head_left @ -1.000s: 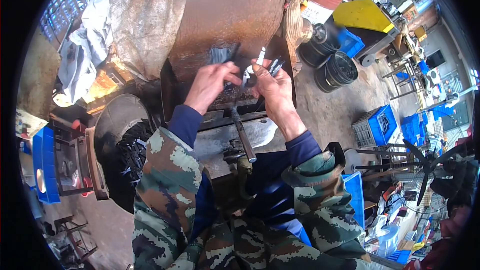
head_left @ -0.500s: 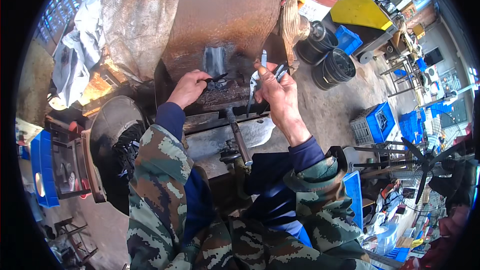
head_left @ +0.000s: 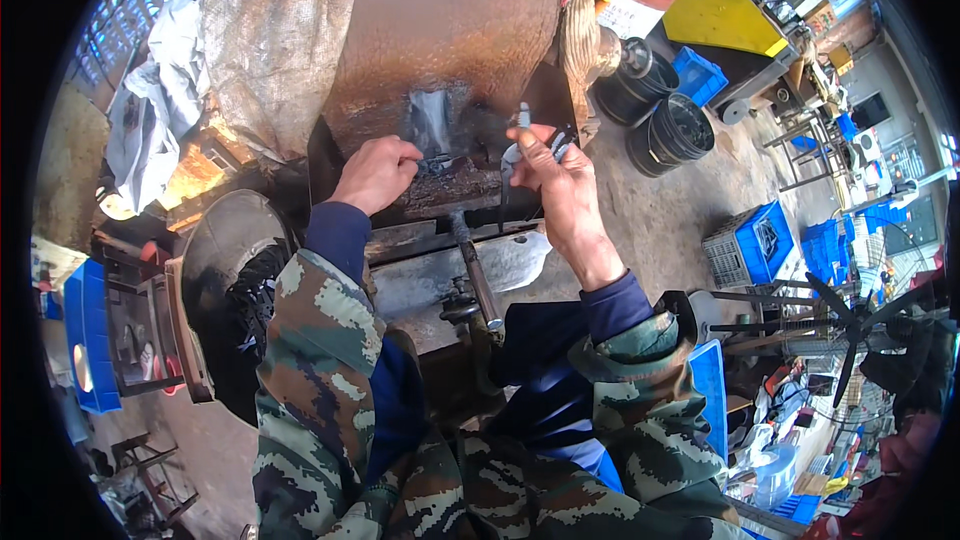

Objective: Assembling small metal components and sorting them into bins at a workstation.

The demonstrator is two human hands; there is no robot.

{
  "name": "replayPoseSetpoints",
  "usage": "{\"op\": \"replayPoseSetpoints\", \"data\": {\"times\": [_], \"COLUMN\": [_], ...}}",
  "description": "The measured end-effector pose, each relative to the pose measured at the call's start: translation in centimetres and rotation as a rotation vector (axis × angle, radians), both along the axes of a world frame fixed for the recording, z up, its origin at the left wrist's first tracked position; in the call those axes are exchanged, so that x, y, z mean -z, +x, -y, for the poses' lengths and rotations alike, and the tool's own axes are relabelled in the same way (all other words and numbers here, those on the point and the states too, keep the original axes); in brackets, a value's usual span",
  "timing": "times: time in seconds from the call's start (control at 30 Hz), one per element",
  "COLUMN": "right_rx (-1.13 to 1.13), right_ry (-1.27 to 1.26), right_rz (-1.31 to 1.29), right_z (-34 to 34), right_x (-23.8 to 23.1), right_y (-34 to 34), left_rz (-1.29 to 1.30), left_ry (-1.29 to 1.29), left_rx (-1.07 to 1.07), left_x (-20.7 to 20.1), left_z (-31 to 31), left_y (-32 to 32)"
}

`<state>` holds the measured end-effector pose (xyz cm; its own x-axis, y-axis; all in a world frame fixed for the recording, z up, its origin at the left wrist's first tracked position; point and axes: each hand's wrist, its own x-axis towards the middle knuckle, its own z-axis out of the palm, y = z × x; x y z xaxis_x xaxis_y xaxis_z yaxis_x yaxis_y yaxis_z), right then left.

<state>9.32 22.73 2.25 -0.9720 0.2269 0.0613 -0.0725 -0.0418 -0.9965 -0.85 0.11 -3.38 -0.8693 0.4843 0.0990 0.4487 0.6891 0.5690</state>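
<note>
My left hand (head_left: 377,176) is closed, its fingertips pinched at the opening of a rusty metal housing (head_left: 440,35). What they hold, if anything, is hidden. Small dark metal parts lie beside those fingertips, below a pale grey upright strip (head_left: 431,120) in the opening. On the right, my right hand (head_left: 562,185) is closed around several slim metal pieces (head_left: 523,116), pale and dark, shaped like plier halves. They stick out past the thumb and fingers. Beneath both hands runs a dark, crusted ledge (head_left: 450,195).
A metal bar (head_left: 478,275) juts toward me below the ledge. To the left stands a tub (head_left: 225,250) with dark metal pieces. Black buckets (head_left: 670,135) and a blue crate (head_left: 765,240) are at right. Stiff sacking (head_left: 275,40) hangs beside the housing.
The dark piece that stuck out from my left fingertips no longer shows clearly. That hand has shifted slightly. The pieces in my right hand have tilted a little, and my right hand stays nearly in place.
</note>
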Motion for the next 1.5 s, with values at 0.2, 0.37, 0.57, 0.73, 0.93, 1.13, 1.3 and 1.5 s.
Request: {"op": "replayPoseSetpoints", "data": {"times": [0.2,0.37,0.57,0.73,0.93,1.13,1.3,1.5], "right_rx": [0.030,-0.052,-0.131,-0.528,-0.647,-0.327,-0.062,0.039], "right_ry": [-0.475,-0.520,0.180,0.937,1.021,0.663,0.273,0.282], "right_rz": [0.128,0.151,0.184,-0.414,-0.248,-0.290,-0.108,-0.164], "right_z": [-0.2,-1.8,0.2,1.1,1.7,2.9,5.1,4.9], "right_x": [-2.1,-0.2,0.8,2.6,2.6,1.0,-0.5,-0.3], "right_y": [1.1,2.1,5.1,8.0,8.2,5.1,-0.2,-8.6], "left_rz": [0.000,-0.045,-0.035,-0.073,-0.133,-0.219,-0.146,-0.115], "left_ry": [0.133,0.203,0.332,0.392,0.509,0.731,0.796,0.810], "left_rx": [-0.059,-0.133,-0.225,-0.245,-0.293,-0.344,-0.380,-0.402], "left_x": [-0.3,-0.3,-0.7,-0.4,-0.1,-1.8,-2.3,-2.4], "left_z": [1.4,2.0,3.5,4.7,4.2,1.5,-0.7,-1.4], "left_y": [-0.1,0.1,1.1,1.0,0.9,1.1,2.2,2.7]}}
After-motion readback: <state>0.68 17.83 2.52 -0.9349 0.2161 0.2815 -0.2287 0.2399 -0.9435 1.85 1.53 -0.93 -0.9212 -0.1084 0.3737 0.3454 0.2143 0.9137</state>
